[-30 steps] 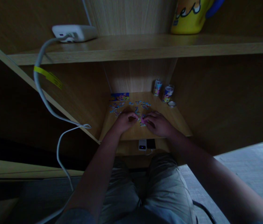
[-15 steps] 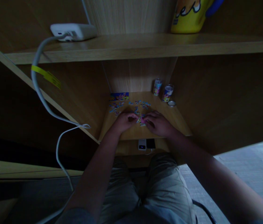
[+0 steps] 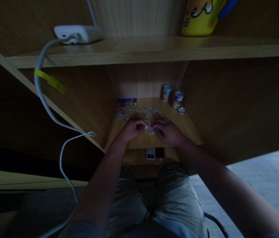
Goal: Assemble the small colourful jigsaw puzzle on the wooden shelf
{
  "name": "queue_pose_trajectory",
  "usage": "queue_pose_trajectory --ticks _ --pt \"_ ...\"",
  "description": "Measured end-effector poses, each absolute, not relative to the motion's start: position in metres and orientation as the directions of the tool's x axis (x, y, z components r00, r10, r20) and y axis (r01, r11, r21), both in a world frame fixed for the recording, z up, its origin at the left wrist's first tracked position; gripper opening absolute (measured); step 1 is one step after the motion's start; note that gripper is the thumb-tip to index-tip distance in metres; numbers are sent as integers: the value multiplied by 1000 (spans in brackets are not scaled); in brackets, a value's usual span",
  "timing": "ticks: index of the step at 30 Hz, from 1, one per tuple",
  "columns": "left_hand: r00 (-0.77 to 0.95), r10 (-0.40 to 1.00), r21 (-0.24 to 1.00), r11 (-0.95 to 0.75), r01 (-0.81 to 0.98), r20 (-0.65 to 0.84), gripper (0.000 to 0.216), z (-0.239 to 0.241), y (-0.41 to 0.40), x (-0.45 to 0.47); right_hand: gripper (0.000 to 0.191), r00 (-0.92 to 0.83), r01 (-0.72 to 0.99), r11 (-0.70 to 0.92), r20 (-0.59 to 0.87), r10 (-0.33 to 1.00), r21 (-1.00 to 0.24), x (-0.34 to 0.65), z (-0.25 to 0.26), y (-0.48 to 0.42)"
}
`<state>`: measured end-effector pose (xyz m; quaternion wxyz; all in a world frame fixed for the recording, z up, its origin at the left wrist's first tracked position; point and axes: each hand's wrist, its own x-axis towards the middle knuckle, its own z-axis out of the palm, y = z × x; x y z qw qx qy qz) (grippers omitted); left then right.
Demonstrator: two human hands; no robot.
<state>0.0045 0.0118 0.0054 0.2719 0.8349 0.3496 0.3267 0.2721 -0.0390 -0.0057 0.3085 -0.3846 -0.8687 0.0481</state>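
Note:
My left hand [image 3: 133, 129] is closed in a pinch at the left edge of a small group of joined jigsaw puzzle pieces [image 3: 151, 132]. From the other side my right hand [image 3: 167, 131] has its thumb and forefinger on a pink puzzle piece [image 3: 151, 127]. A yellowish piece shows by the left fingertips. Loose puzzle pieces [image 3: 122, 114] lie at the left, and more pieces [image 3: 153, 111] lie behind my hands. At the back left is a colourful picture card [image 3: 126, 102]. The fingers partly hide the pieces between them.
Two printed cans [image 3: 166, 93] [image 3: 178, 99] stand at the back right, with a round lid [image 3: 182, 110] beside them. Overhead, a shelf [image 3: 139, 53] carries a white charger [image 3: 78, 34] and a yellow mug [image 3: 198, 23]. A white cable [image 3: 40, 89] hangs at left. A power bank [image 3: 150, 154] lies below.
My hands stay in almost the same place, with only very slight finger movement around the puzzle pieces. Nothing else has visibly moved.

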Motion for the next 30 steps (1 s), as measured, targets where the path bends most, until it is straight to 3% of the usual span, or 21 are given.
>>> queue_pose_trajectory --ticks 7,11,18,25,30 --pt "527 771 667 -606 433 358 13 5 11 1 22 -510 641 694 493 705 -328 272 -6 -39" --pt "535 750 596 -648 474 390 14 7 13 2 21 -509 644 692 493 706 -326 273 -5 -39" --pt "310 813 567 -570 594 493 19 9 9 -11 21 -519 633 702 494 698 -326 272 -5 -38" --pt "438 801 575 -599 558 409 7 6 -9 -21 20 -524 630 703 488 698 -329 272 -4 -40" --pt "472 780 522 -625 580 410 12 1 -4 -16 21 -528 626 707 488 695 -329 272 -5 -40"
